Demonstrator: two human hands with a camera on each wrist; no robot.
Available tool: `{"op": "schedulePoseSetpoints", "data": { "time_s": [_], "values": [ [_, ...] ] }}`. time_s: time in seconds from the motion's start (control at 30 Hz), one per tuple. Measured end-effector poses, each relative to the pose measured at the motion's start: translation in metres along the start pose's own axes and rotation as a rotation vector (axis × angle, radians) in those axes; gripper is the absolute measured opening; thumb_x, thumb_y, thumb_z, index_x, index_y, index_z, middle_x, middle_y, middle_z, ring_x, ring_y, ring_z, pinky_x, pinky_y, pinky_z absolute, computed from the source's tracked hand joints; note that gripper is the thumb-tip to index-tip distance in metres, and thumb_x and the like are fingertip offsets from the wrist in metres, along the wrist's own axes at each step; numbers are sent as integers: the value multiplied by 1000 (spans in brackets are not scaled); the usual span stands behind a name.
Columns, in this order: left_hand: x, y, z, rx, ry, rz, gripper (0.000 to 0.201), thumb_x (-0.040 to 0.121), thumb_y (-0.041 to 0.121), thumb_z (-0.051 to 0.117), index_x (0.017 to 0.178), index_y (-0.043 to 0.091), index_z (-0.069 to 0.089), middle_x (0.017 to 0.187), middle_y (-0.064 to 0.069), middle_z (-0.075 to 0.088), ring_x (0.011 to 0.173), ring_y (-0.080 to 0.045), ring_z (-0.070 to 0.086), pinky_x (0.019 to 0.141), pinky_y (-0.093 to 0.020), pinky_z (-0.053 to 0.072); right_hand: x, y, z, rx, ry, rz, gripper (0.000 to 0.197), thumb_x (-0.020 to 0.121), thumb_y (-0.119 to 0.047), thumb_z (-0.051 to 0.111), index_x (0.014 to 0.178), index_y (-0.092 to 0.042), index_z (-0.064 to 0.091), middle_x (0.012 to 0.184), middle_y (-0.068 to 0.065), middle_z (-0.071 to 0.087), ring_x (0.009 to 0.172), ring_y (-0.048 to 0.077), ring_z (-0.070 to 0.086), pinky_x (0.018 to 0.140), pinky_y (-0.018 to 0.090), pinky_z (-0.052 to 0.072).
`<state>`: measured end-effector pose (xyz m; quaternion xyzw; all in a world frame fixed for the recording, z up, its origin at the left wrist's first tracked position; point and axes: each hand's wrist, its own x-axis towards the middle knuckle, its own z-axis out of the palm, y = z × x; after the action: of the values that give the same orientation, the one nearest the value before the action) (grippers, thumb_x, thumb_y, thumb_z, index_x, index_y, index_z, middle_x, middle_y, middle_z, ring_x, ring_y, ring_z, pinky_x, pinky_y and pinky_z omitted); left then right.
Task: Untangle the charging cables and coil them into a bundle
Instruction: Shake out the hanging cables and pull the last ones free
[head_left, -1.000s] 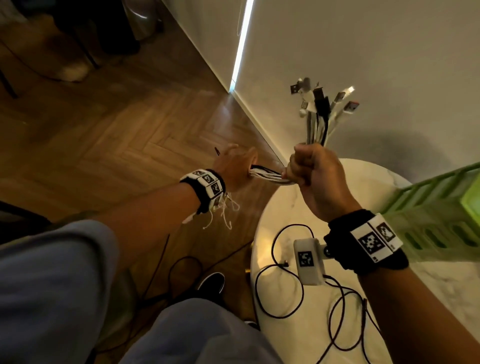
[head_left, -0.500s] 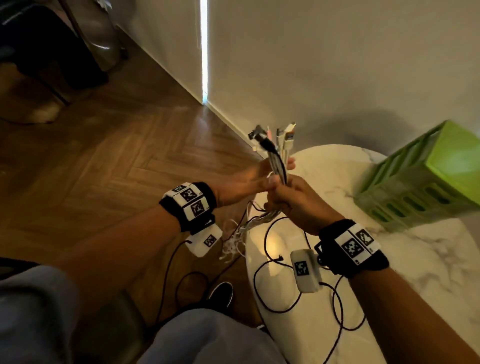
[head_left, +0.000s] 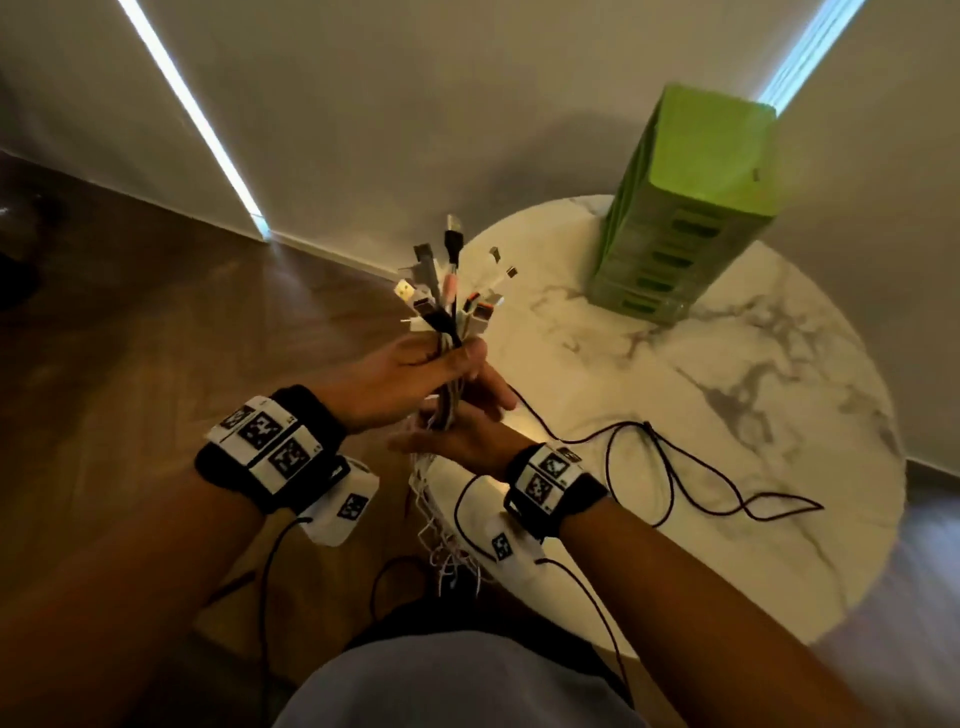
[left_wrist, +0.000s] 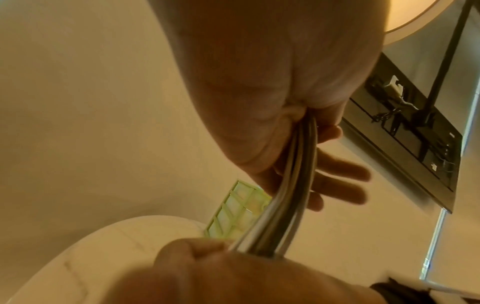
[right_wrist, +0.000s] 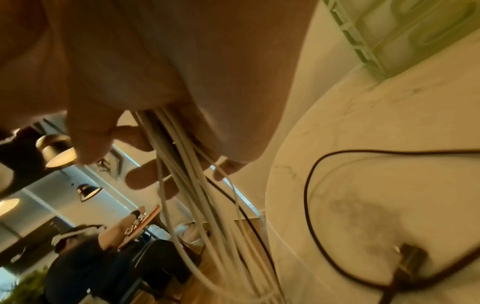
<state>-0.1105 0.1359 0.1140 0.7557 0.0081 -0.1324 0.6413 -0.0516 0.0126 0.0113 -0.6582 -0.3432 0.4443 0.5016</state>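
Note:
A bundle of white and black charging cables (head_left: 451, 332) stands upright over the table's left edge, its plugs (head_left: 447, 280) fanned out on top. My left hand (head_left: 410, 371) grips the bundle just under the plugs. My right hand (head_left: 467, 434) holds the same cables (left_wrist: 293, 185) a little lower, thumb against them, fingers (head_left: 493, 397) partly stretched out. The loose tails (head_left: 441, 530) hang down past the table rim in a tangle. In the right wrist view the white strands (right_wrist: 187, 195) run down out of my palm.
A round white marble table (head_left: 701, 395) stands to the right against the wall, with a green slatted basket (head_left: 691, 208) at its back and a thin black cable (head_left: 670, 467) looped across it. Wooden floor lies to the left. A seated person (right_wrist: 91, 257) is in the background.
My left hand has come up from pulling the tails sideways and now grips under the plugs. My right hand has slid lower on the bundle. The view has swung right over the table.

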Motion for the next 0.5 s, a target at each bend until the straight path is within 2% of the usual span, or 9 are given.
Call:
{"op": "schedulePoseSetpoints", "data": {
  "time_s": [0.07, 0.1, 0.17, 0.23, 0.27, 0.33, 0.37, 0.43, 0.5],
  "values": [
    [3, -3, -1, -41, 73, -1, 42, 104, 42, 41, 82, 18, 67, 80, -6, 70, 80, -28, 67, 87, -52, 53, 10, 0, 2, -236, 141, -41, 26, 97, -36, 63, 109, -14, 60, 96, 3, 69, 88, 21, 67, 79, 37, 56],
    [9, -7, -1, -67, 118, -1, 41, 104, 44, 44, 80, 15, 61, 71, -6, 61, 69, -25, 59, 78, -49, 52, 14, 7, 1, -413, 248, -90, 35, 99, -48, 56, 101, -14, 63, 89, 9, 70, 82, 29, 68, 73, 44, 56],
    [18, -13, -2, -184, 208, 14, 36, 102, 44, 45, 84, 13, 50, 64, -4, 40, 57, -15, 43, 64, -34, 47, 26, 17, -3, -665, 365, -166, 38, 99, -46, 55, 80, -14, 61, 69, 11, 63, 63, 34, 63, 56, 42, 47],
    [27, -14, 1, -301, 255, 36, 31, 105, 40, 42, 92, 12, 48, 65, -1, 29, 55, -10, 32, 57, -22, 41, 29, 19, -13, -638, 261, -131, 26, 94, -43, 64, 89, -18, 58, 79, 7, 62, 70, 29, 62, 63, 45, 51],
    [32, -13, 3, -333, 269, 41, 29, 106, 37, 39, 94, 12, 49, 65, 1, 27, 55, -10, 30, 55, -20, 40, 25, 17, -20, -571, 179, -112, 34, 89, -45, 70, 106, -18, 58, 98, 7, 64, 87, 28, 62, 76, 48, 54],
    [40, -12, 8, -364, 293, 42, 28, 108, 31, 35, 95, 13, 52, 65, 3, 26, 56, -11, 29, 56, -21, 40, 10, 20, -37, -506, 102, -69, 82, 77, -50, 81, 141, -18, 42, 139, 8, 49, 123, 26, 50, 105, 42, 45],
    [45, -13, 10, -369, 294, 42, 28, 109, 29, 34, 94, 14, 53, 64, 4, 26, 56, -11, 29, 57, -22, 40, -2, 25, -47, -463, 94, -18, 95, 73, -49, 84, 148, -19, 35, 147, 6, 40, 130, 23, 43, 109, 36, 40],
    [57, -16, 18, -371, 268, 33, 27, 109, 28, 36, 94, 15, 55, 64, 5, 28, 55, -11, 29, 60, -25, 39, -35, 38, -70, -323, 184, 96, 88, 75, -42, 86, 146, -19, 40, 146, 4, 38, 129, 18, 44, 105, 31, 43],
    [70, -18, 29, -375, 234, 15, 26, 109, 28, 39, 94, 15, 56, 63, 7, 28, 54, -10, 28, 63, -28, 38, -72, 63, -100, -271, 417, 194, 58, 82, -33, 81, 131, -15, 55, 133, 6, 49, 116, 20, 56, 96, 33, 51]
  ]
}}
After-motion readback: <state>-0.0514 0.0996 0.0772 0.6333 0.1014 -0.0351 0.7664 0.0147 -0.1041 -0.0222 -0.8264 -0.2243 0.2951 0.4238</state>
